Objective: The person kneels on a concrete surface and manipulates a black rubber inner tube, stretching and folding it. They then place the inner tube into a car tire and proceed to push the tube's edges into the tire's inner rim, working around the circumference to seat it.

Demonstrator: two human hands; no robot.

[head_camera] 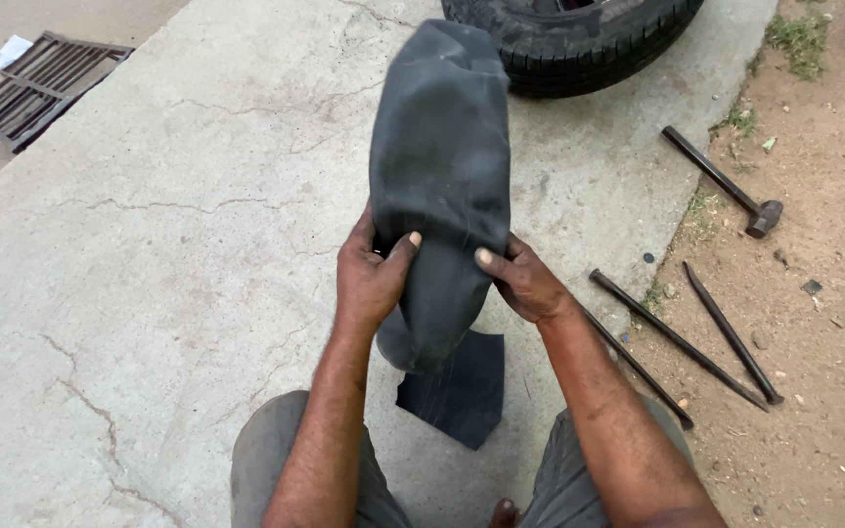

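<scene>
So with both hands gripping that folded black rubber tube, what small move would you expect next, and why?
Probably turning the rubber inner tube over between the hands to see more of its surface. The left hand and right hand pinch it from either side, thumbs on its near face, held up over the concrete slab. The square rubber piece lies flat below.

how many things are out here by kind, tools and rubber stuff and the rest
Inner tube, held by left hand and right hand: 1
Rubber patch piece on the concrete: 1
Tyre: 1
Sledgehammer: 1
Long metal bars: 3
Metal drain grate: 1
Total: 8
</scene>
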